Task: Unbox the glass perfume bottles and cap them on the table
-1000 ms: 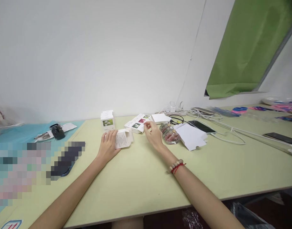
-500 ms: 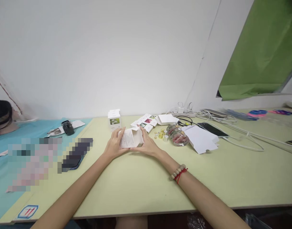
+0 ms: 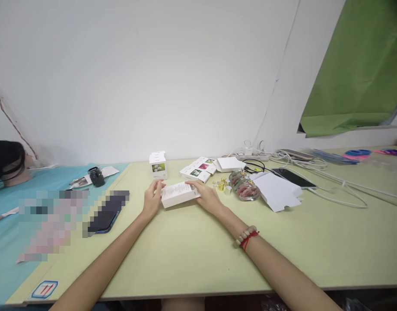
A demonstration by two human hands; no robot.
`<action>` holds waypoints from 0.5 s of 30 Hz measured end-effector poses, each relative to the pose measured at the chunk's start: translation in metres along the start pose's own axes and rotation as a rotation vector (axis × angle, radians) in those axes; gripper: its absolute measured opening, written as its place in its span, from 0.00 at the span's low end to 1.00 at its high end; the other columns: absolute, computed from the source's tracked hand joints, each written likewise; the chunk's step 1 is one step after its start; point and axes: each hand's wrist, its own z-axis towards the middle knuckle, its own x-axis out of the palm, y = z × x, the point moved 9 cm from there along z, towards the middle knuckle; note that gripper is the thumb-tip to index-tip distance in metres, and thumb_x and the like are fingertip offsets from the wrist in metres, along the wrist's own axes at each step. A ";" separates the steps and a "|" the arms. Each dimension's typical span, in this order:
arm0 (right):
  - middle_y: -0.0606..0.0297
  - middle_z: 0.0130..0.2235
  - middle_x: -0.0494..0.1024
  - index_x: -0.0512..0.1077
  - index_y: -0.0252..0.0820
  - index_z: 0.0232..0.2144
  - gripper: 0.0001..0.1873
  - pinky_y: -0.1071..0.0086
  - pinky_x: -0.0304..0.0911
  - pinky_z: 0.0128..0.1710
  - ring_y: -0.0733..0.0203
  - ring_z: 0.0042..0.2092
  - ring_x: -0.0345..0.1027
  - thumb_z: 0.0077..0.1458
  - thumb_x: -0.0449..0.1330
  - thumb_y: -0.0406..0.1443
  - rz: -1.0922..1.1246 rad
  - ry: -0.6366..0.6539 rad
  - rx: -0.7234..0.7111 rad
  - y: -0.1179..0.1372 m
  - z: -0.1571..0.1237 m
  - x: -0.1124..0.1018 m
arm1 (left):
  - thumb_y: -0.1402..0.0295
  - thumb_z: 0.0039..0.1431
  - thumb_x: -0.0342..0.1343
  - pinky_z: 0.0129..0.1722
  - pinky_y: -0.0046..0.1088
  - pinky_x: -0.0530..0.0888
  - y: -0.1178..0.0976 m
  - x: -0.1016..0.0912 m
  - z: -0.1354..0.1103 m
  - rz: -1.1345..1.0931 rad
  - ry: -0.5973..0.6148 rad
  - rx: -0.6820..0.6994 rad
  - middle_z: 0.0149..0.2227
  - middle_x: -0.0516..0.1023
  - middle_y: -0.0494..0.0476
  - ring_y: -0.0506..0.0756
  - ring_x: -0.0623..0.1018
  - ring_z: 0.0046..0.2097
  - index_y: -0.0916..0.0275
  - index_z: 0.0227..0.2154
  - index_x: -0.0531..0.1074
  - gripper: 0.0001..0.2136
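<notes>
A small white carton [image 3: 179, 196] with fine grey print on its upper face is held low over the table, slightly tilted. My right hand [image 3: 207, 195] grips its right end, thumb and fingers around the edge. At the left end, my left hand [image 3: 152, 199] has its bent fingers against the carton. Behind my hands stand white boxes [image 3: 158, 168] with a flower picture on the front. Flat white cartons [image 3: 200, 169] with flower pictures lie to their right. Small gold and silver caps [image 3: 221, 185] and clear-covered jars with pink and green contents [image 3: 245, 186] are beyond my right hand.
White folded card [image 3: 277, 190], a tablet [image 3: 292, 178] and white cables [image 3: 344, 192] spread over the right side. On the left are a phone [image 3: 109, 211], a dark jar [image 3: 96, 176] on blue cloth, and another person's head [image 3: 10, 160] at the edge.
The carton has turned: its open end faced right and showed the inside, and now a closed long side faces me. My left hand has shifted toward its left end.
</notes>
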 end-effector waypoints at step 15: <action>0.57 0.33 0.77 0.62 0.37 0.43 0.25 0.71 0.70 0.22 0.61 0.25 0.72 0.42 0.62 0.38 0.877 -0.502 0.723 -0.089 -0.013 -0.001 | 0.63 0.53 0.43 0.18 0.19 0.69 0.045 -0.017 0.007 -0.055 -0.180 -0.246 0.32 0.68 0.55 0.49 0.70 0.29 0.61 0.40 0.64 0.13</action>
